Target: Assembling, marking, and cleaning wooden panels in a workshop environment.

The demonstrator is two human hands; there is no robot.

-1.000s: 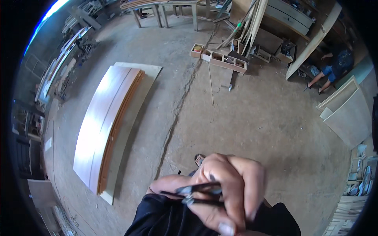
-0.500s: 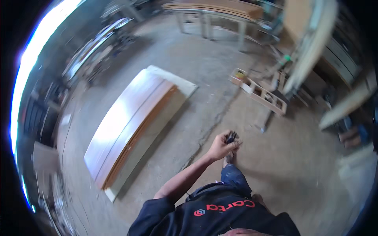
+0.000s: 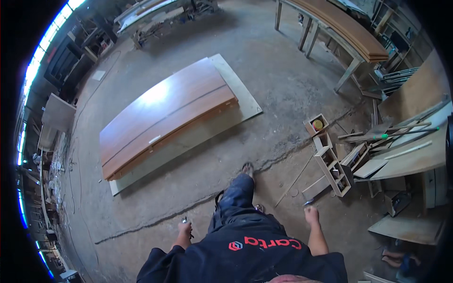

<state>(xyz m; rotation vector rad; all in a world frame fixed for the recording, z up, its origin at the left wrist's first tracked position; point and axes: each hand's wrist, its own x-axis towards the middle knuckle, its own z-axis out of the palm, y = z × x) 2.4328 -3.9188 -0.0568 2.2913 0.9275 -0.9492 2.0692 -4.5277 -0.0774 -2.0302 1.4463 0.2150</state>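
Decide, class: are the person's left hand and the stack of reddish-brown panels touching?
Apart. The head view shows a strip of bare floor between the left hand and the stack of reddish-brown panels.

Cracked floor (image 3: 283,85), bright windows (image 3: 33,70)

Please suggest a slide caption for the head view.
Left hand grips a small tool; brown panels lie on a pale board.
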